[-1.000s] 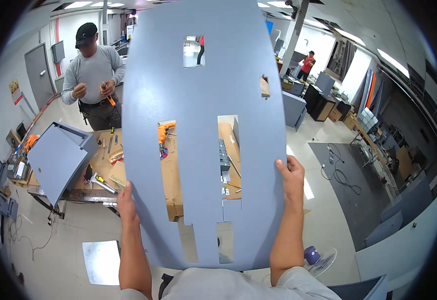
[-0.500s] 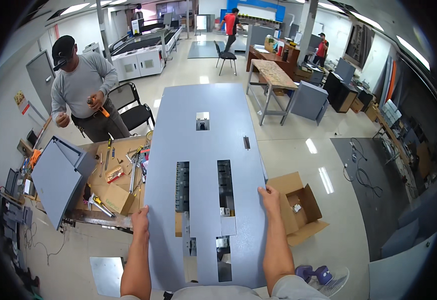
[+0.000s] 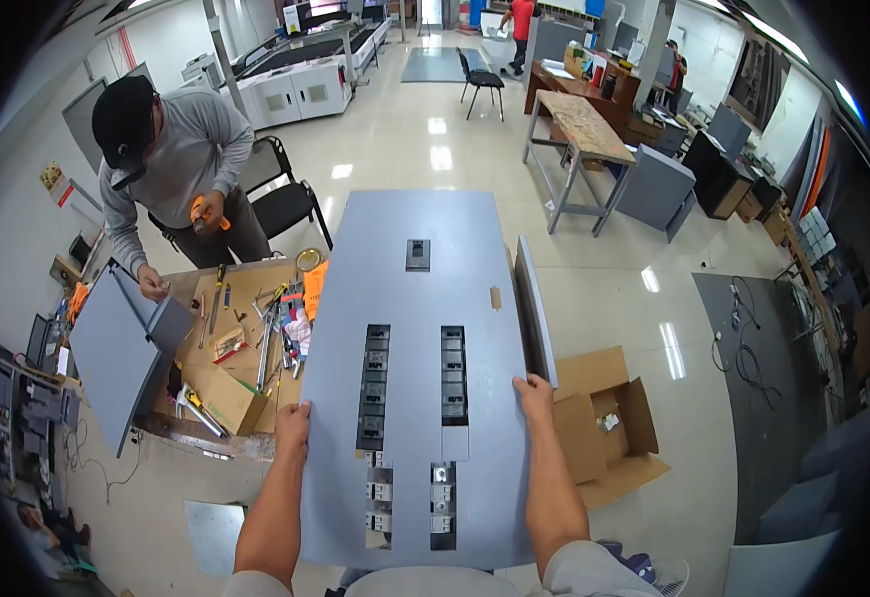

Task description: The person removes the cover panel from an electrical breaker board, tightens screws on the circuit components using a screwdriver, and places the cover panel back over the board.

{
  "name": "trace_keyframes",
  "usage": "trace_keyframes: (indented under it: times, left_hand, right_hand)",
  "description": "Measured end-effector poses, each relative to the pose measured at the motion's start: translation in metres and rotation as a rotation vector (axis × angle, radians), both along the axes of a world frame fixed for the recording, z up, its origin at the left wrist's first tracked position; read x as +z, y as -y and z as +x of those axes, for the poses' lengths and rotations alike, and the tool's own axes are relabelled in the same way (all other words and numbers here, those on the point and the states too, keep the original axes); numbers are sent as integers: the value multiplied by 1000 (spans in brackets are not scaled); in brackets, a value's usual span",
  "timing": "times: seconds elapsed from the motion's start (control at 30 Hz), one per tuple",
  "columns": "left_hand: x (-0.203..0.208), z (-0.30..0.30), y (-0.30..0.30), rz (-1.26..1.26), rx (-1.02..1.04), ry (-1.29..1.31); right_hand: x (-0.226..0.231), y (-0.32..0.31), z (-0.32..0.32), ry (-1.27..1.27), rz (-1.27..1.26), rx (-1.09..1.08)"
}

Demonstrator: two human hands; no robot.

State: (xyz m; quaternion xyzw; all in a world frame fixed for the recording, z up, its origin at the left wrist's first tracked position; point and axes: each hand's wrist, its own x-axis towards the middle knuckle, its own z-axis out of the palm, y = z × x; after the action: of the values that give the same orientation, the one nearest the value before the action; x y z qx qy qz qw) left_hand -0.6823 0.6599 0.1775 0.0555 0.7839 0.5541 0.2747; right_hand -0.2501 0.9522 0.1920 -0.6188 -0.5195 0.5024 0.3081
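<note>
A large grey metal cover panel lies in front of me, with long slots and a small square opening cut in it. My left hand is closed on its left edge. Level with it, my right hand grips the right edge. Black circuit breakers show through the upper slots, and one more small breaker fills the square opening. White and metal parts appear in the lower slots. Beyond my right hand a narrow grey door stands up along the panel's side. The box underneath is mostly hidden.
At left, a worktable carries tools, a small carton and a bent grey sheet-metal piece. A co-worker there holds an orange power tool. An open cardboard box sits on the floor at right.
The panel has shifted against the parts beneath, and breakers now line up with its slots and square opening. The door at right shows more. The co-worker's hand has reached down to the sheet-metal piece.
</note>
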Motion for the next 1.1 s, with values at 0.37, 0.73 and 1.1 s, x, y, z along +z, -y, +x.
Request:
trace_keyframes:
  times: [0.37, 0.73, 1.1]
  left_hand:
    - [-34, -11, -7, 47, -94, 166]
    - [-4, 52, 152, -204, -335, 8]
    - [-43, 96, 192, -21, -314, 55]
  right_hand:
    - [-37, -10, -11, 214, 90, 102]
    - [-44, 180, 90, 243, 67, 157]
    - [-50, 240, 123, 292, 93, 23]
